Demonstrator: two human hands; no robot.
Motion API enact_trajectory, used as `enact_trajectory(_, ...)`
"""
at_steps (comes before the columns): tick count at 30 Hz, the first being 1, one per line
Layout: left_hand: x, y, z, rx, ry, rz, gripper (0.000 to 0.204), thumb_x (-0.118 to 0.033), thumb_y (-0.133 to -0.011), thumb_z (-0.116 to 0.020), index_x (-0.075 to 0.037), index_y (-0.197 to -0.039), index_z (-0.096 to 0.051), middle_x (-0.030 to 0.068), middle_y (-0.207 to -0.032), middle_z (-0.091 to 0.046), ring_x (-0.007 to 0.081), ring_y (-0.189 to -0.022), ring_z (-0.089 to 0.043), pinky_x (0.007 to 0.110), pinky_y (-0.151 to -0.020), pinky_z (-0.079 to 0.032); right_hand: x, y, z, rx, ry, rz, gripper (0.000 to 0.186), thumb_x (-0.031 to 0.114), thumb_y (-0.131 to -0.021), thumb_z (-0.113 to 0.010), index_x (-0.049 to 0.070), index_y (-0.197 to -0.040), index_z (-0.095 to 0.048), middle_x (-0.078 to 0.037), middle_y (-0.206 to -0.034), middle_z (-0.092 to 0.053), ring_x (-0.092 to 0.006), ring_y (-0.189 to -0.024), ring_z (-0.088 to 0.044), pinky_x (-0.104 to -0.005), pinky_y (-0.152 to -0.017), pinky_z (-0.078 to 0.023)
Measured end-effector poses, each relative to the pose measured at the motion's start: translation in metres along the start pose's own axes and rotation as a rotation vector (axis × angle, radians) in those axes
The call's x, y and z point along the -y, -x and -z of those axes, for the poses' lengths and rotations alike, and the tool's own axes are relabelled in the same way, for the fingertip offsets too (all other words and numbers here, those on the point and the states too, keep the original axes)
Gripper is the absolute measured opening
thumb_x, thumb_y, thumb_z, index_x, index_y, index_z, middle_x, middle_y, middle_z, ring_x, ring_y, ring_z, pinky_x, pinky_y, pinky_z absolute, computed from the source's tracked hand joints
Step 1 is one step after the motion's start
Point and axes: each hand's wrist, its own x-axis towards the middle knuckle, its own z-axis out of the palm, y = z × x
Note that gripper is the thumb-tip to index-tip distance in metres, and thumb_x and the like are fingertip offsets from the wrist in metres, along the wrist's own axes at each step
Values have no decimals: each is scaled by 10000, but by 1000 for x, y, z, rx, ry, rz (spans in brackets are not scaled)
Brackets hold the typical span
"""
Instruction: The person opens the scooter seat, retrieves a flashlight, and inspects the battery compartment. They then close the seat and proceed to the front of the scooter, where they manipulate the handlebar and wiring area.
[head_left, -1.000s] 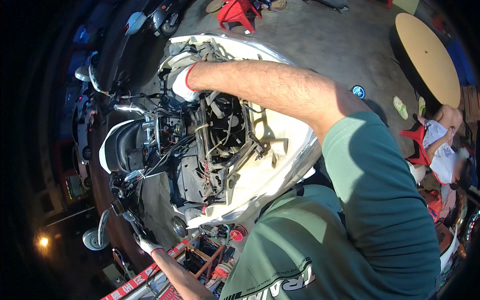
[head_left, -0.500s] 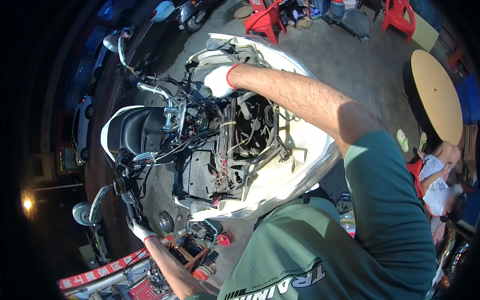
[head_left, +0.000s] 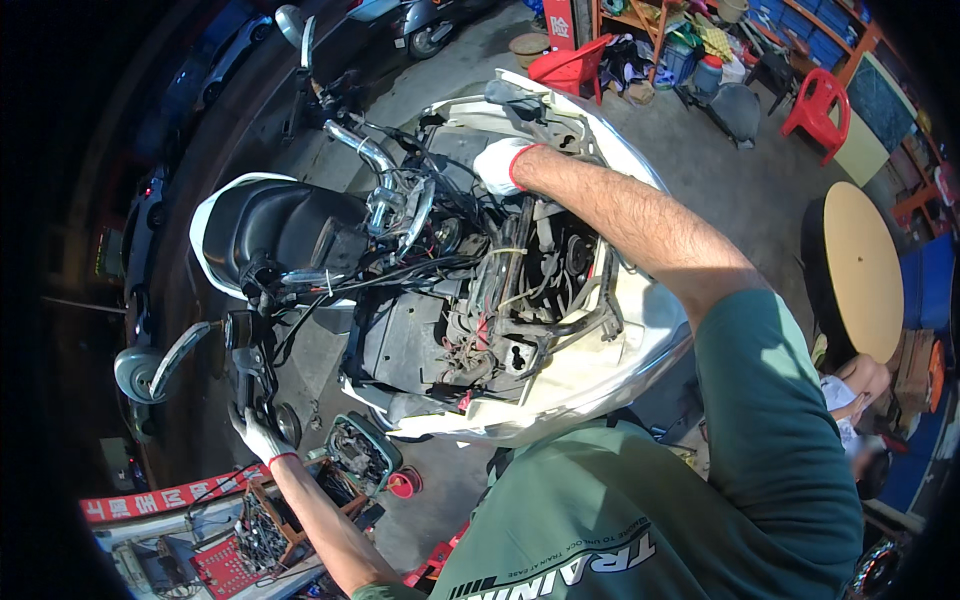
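A scooter stands in front of me with its front panels off, baring the frame tubes, loose cables and a wire bundle. Its pale front shell curves around on the near side. My left hand, in a white glove with a red cuff, is curled at the end of the black left handlebar grip. In a matching glove, my right hand is closed and reaches over the shell beside the frame tubes; what its fingers hold is hidden. Beyond lies the black seat.
Round mirrors stick out from the handlebar. Low on the left are a green bin of parts, a red bucket and a tool bench. Red chairs and a round tabletop stand right, near a seated person.
My view has shifted, so the scooter's front sits further right and more of the right side shows. Both hands keep their places, left at the grip and right by the frame tubes.
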Motion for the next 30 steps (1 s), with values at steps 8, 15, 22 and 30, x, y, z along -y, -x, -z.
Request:
enact_trajectory(8,2,2,6,18,23,18,504,-64,-1006,-461,-208,-1485,-398,110,-1181,-618,207,-899,-620,308,-674,-543,8,2,23,-122,-216,73,340,249,-858,-569,-7,-1025,-717,-241,-1010,-700,-401,-940,-677,-461,-823,-523)
enact_trajectory(15,25,-23,20,61,107,6,540,-22,-1000,-465,-160,-1510,-357,153,-1315,-550,266,-1097,-632,368,-837,-555,-5,10,41,-411,-248,156,351,225,-877,-596,21,-1162,-617,-216,-1121,-666,-388,-1064,-627,-454,-915,-498)
enact_trajectory(22,22,-12,10,30,101,-30,515,-56,-1002,-498,-156,-1494,-382,133,-1290,-573,219,-1062,-653,324,-733,-576,13,36,52,-380,40,48,271,227,-883,-604,87,-1111,-646,-197,-1001,-657,-379,-955,-643,-473,-824,-517)
enact_trajectory(30,23,-9,7,10,124,-38,502,-67,-1010,-491,-188,-1488,-396,105,-1250,-601,201,-1044,-659,320,-735,-562,16,49,29,-472,-934,-38,205,17,-906,-503,-44,-1053,-632,-99,-987,-694,-169,-908,-667,-309,-838,-522)
